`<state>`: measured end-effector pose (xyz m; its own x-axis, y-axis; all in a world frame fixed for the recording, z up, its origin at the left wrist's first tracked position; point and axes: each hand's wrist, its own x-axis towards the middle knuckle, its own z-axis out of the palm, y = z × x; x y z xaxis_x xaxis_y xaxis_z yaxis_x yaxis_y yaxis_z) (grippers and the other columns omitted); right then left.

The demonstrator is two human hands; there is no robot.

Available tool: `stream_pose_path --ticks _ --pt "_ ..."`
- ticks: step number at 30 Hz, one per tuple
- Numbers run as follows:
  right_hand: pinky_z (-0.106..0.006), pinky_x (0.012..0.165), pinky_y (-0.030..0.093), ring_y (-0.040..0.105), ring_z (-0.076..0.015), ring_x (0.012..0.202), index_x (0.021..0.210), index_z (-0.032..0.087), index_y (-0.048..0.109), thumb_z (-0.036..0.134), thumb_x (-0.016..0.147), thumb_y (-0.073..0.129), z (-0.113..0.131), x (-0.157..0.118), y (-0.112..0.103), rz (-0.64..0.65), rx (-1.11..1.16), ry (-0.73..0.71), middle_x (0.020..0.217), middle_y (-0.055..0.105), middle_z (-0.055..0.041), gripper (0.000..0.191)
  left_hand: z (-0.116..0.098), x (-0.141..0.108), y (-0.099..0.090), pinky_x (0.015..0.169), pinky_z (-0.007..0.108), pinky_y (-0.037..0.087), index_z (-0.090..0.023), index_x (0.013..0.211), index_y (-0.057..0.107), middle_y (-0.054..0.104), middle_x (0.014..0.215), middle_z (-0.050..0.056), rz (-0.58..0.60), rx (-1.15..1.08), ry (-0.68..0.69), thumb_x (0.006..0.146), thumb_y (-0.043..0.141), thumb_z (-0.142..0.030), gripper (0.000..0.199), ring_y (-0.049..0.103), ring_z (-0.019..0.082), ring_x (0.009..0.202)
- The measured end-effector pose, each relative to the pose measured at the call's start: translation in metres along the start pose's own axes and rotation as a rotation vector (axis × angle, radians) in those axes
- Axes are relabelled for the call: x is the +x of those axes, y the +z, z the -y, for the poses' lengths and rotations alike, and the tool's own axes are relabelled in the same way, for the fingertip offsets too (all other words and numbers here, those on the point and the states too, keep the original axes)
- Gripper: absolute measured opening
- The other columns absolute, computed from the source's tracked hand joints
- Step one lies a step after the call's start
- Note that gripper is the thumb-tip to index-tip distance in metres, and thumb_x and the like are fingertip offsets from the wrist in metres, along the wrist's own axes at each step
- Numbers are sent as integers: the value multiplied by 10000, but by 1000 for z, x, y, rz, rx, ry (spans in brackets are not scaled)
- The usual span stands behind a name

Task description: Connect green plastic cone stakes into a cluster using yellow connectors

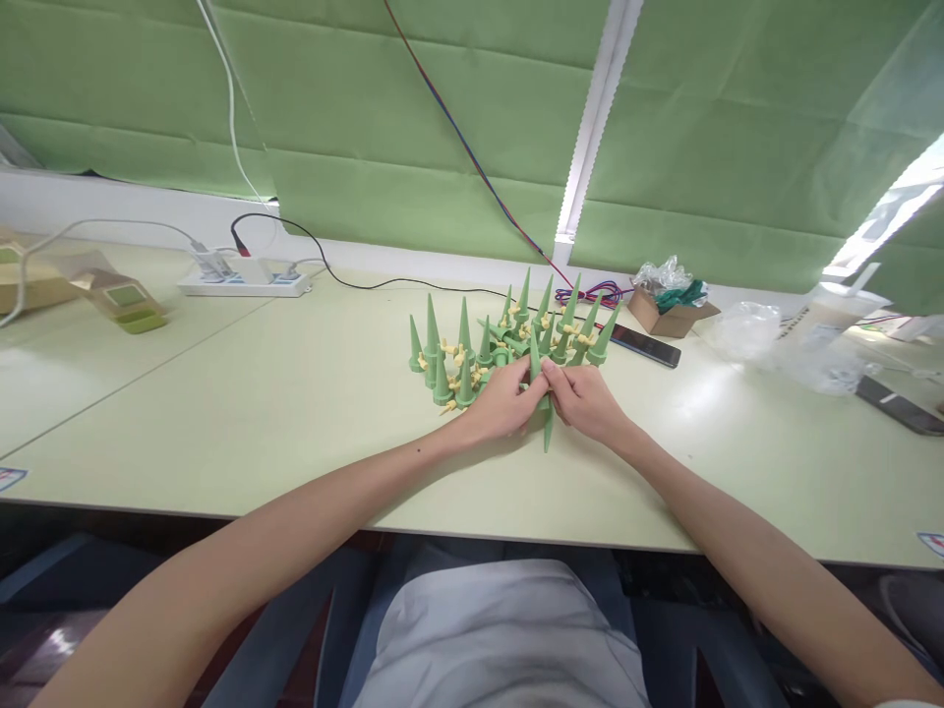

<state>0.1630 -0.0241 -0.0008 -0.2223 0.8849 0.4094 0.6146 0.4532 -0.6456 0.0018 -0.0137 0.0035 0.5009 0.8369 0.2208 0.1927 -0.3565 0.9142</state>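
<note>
My left hand (pixel 507 398) is closed around a green cone-shaped watering spike (pixel 535 346) whose point sticks up. My right hand (pixel 586 395) pinches at the same spike from the other side, thumb against it; the fingertips hide whatever small part may be between them. Below the hands another green point (pixel 548 431) projects toward me, and I cannot tell whether it is held or lies on the table. Just beyond stand several green watering spikes (pixel 432 339) with small yellow valves (pixel 449 348), some upright and some lying over.
A black phone (pixel 646 346) lies right of the spikes, before a cardboard box (pixel 668 313) with plastic and green material. Farther right are a lidded cup (pixel 830 320) and another dark phone (pixel 901 405). A power strip (pixel 247 285) and opened carton (pixel 122 295) sit at left.
</note>
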Motion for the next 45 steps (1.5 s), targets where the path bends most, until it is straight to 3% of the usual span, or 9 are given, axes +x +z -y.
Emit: stream_pose_path --ticks 19,31,37,45 --pt "-293 518 368 434 -131 433 487 241 349 749 998 255 1 0 -1 7 -17 -7 399 447 -7 727 -1 -1 0 451 245 384 -219 808 432 470 479 -79 0 19 8 1003 448 -454 305 489 106 376" --pt "-307 563 394 442 -143 461 493 252 334 689 1029 263 1 1 -3 88 -18 24 422 451 -10 695 1 1 1 595 267 407 -217 735 432 513 576 -12 -73 134 65 969 464 -335 265 524 158 627" --pt "-311 606 414 459 -146 483 492 251 343 599 1066 261 0 2 -4 140 -60 27 444 473 -19 677 3 1 2 586 268 398 -215 739 432 504 560 -14 -58 148 54 975 448 -321 259 523 154 609" --pt "-325 607 421 466 -153 472 488 260 336 624 1061 233 0 2 -5 154 -83 8 432 488 -25 687 4 3 2 571 267 393 -217 742 437 508 558 -19 -54 150 51 974 446 -317 253 522 150 591"
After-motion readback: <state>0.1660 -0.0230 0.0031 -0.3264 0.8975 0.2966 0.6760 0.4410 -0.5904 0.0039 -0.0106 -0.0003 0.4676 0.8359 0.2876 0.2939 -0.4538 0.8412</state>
